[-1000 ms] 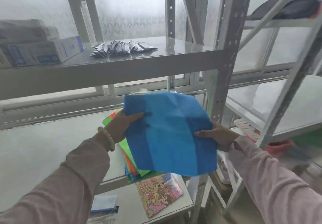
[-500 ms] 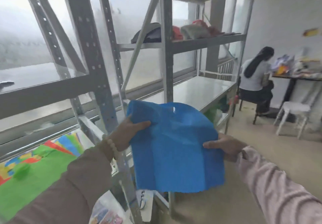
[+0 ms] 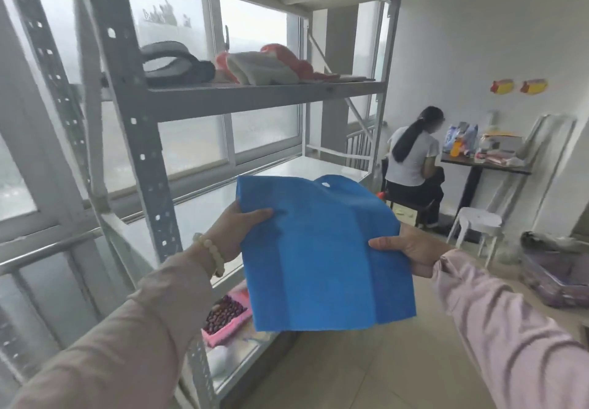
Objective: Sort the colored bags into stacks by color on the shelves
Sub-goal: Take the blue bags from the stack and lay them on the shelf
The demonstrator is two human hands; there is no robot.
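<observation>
While pinching the blue bag (image 3: 322,255) at its left edge, thumb lying on top and fingers tucked beneath, left hand (image 3: 237,233) closing firmly on the fabric; right hand (image 3: 411,247) gripping the opposite edge the same way, thumb pressing across the upper face. Holding the bag flat and spread between both hands, in mid-air, tilting slightly down toward the camera, its cut-out handle (image 3: 325,184) pointing away toward the shelf. Hanging clear of every surface, in front of the middle shelf (image 3: 287,169) of the grey metal rack (image 3: 140,128), touching none of it. Wearing a pale bead bracelet (image 3: 212,251) on the left wrist and light pink sleeves (image 3: 510,329) on both arms. Sitting on the lower shelf just below the bag's near corner, a pink tray (image 3: 228,318) of dark red beads. Lying on the upper shelf, a dark cap (image 3: 175,64) beside folded white and orange cloth (image 3: 267,69). Sitting well apart at the far wall, back turned, a person (image 3: 412,166) at a dark table (image 3: 487,165) crowded with small items, with a white stool (image 3: 476,227) standing near on the tiled floor.
</observation>
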